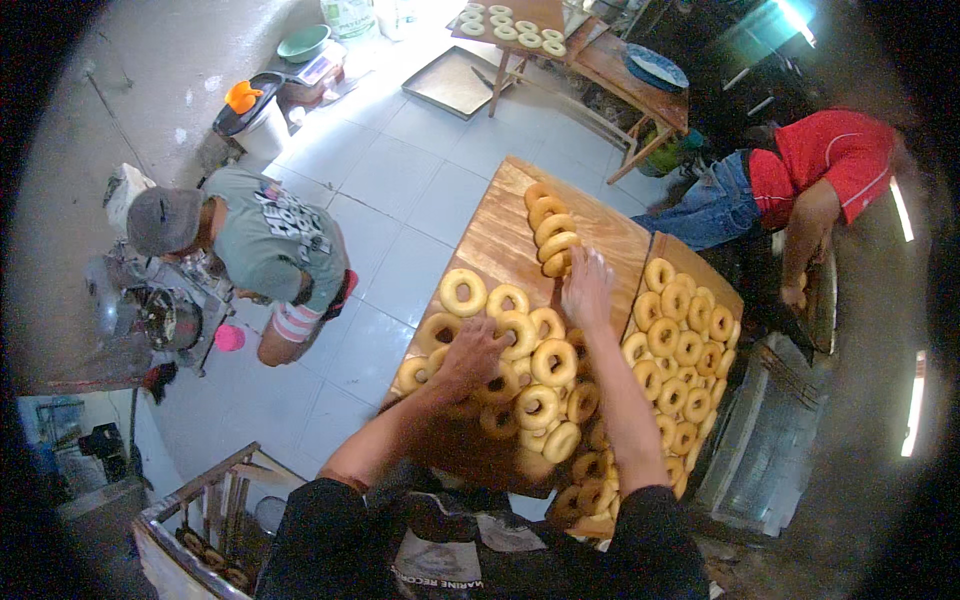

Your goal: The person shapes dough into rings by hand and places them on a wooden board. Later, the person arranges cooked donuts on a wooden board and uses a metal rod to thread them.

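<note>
Golden ring doughnuts (553, 361) lie in a loose pile on a wooden board (500, 235) in front of me. My left hand (470, 355) rests palm down on the doughnuts at the pile's left side, fingers curled over one. My right hand (587, 288) reaches farther out, fingers spread, touching the near end of a row of doughnuts leaning on edge (552, 230). A second board (735, 295) to the right carries several neat rows of doughnuts (680, 350).
A person in a grey cap and green shirt (265, 240) crouches at left by a machine (165, 315). A person in a red shirt (820, 165) bends over at right. A far table holds pale doughnuts (510, 25); a metal tray (455, 82) lies on the tiled floor.
</note>
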Tool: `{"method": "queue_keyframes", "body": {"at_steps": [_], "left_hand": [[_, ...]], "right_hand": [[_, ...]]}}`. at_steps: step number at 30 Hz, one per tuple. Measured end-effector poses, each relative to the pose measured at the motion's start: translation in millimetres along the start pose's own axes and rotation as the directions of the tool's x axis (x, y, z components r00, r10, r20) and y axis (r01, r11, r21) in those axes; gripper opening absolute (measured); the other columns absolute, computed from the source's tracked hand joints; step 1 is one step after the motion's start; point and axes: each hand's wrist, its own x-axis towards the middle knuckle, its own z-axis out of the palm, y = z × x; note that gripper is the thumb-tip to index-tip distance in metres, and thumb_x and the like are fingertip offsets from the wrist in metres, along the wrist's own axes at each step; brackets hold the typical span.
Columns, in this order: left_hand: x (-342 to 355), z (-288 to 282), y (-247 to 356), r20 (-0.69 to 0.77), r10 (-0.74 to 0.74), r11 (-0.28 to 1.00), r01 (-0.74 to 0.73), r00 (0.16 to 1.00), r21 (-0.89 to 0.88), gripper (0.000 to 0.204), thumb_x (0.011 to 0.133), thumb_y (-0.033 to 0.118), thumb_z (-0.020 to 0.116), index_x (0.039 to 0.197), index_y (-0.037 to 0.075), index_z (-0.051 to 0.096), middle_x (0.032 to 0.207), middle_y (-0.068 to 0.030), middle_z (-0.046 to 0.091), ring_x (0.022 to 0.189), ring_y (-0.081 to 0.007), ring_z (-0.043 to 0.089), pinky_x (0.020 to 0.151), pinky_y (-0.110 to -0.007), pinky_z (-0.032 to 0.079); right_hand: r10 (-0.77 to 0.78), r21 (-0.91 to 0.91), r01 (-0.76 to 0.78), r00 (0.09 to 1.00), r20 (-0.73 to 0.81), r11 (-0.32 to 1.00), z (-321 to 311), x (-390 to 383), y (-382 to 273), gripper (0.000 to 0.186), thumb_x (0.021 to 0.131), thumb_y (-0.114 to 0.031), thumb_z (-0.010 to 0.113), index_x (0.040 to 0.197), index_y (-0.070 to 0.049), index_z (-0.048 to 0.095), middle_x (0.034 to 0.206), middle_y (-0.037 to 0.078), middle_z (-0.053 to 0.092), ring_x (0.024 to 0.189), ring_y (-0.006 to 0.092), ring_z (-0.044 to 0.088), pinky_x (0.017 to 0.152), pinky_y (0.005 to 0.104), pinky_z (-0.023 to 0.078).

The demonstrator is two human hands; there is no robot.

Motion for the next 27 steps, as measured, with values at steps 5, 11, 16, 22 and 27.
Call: {"method": "queue_keyframes", "body": {"at_steps": [5, 11, 16, 22, 27], "left_hand": [[-43, -35, -29, -0.157, -0.067, 0.983, 0.039, 0.985, -0.178, 0.018, 0.072, 0.005, 0.062, 0.089, 0.010, 0.067, 0.097, -0.0163, 0.060, 0.088, -0.0306, 0.060, 0.079, -0.041, 0.050], [-61, -66, -57, -0.086, -0.582, 0.766, 0.510, 0.809, -0.392, 0.020, 0.076, 0.004, 0.058, 0.093, 0.009, 0.068, 0.082, -0.0179, 0.057, 0.077, -0.0347, 0.059, 0.074, -0.042, 0.052], [-30, -39, -83, 0.050, -0.606, 0.650, 0.530, 0.794, -0.545, 0.023, 0.087, 0.018, 0.056, 0.105, 0.006, 0.064, 0.092, -0.0222, 0.063, 0.084, -0.0336, 0.064, 0.076, -0.044, 0.051], [-17, -38, -89, 0.303, -0.677, 0.488, 0.717, 0.671, -0.498, 0.037, 0.089, 0.035, 0.059, 0.110, 0.004, 0.059, 0.100, -0.0231, 0.066, 0.094, -0.0362, 0.065, 0.077, -0.048, 0.051], [-13, -23, -85, 0.018, -0.641, 0.725, 0.612, 0.768, -0.317, 0.048, 0.084, 0.043, 0.065, 0.115, 0.008, 0.055, 0.094, -0.0220, 0.067, 0.088, -0.0389, 0.065, 0.077, -0.050, 0.051]], "right_hand": [[-0.047, 0.026, 0.040, 0.926, 0.374, 0.999, 3, 11, -8, 0.047, 0.086, -0.021, 0.055, 0.130, -0.007, 0.048, 0.118, 0.022, 0.055, 0.115, 0.0376, 0.050, 0.102, 0.0609, 0.032], [0.089, -0.073, -0.067, 0.927, 0.365, 0.995, -23, 14, -41, 0.050, 0.072, -0.035, 0.073, 0.110, -0.006, 0.059, 0.114, 0.015, 0.055, 0.113, 0.0322, 0.049, 0.099, 0.0569, 0.031], [-0.174, 0.124, 0.135, 0.904, 0.391, 0.983, -47, 1, -122, 0.050, 0.077, -0.039, 0.069, 0.113, -0.005, 0.058, 0.124, 0.019, 0.051, 0.121, 0.0345, 0.044, 0.100, 0.0553, 0.030], [-0.284, 0.385, 0.115, 0.862, 0.420, 0.916, -75, -45, -154, 0.048, 0.082, -0.039, 0.064, 0.116, -0.006, 0.058, 0.125, 0.020, 0.051, 0.126, 0.0342, 0.042, 0.098, 0.0575, 0.028], [-0.004, 0.229, -0.074, 0.947, 0.322, 0.971, -35, -3, -89, 0.036, 0.083, -0.028, 0.058, 0.112, -0.005, 0.056, 0.115, 0.018, 0.056, 0.110, 0.0346, 0.050, 0.092, 0.0536, 0.036]]}}
